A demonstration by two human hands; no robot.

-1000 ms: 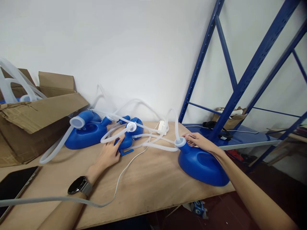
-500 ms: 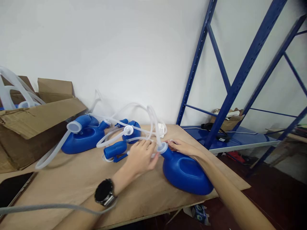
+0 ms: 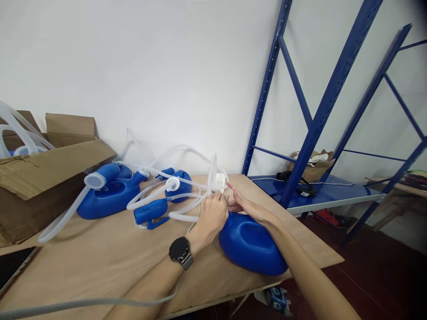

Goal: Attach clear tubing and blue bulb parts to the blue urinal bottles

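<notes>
A blue plastic urinal bottle (image 3: 251,249) lies on its side near the table's right front edge, its neck pointing back and left. My left hand (image 3: 213,213), with a watch on the wrist, is closed round the bottle's white cap at the neck; the cap itself is hidden under the fingers. A clear hose (image 3: 212,174) rises from behind that hand and loops left. My right hand (image 3: 248,206) is beside the neck, above the bottle's shoulder, with its fingers stretched out and apart.
Another blue bottle (image 3: 110,200), a blue funnel piece (image 3: 151,211) and tangled hoses lie on the left. An open cardboard box (image 3: 60,171) holds more hoses. A tablet-like device (image 3: 15,266) rests at the left edge. Blue metal shelving (image 3: 320,120) stands right; a grey cable (image 3: 90,303) crosses the front.
My left hand has moved right and closed over the cap. My right hand's fingers have straightened and lifted off the neck. The view has shifted slightly.
</notes>
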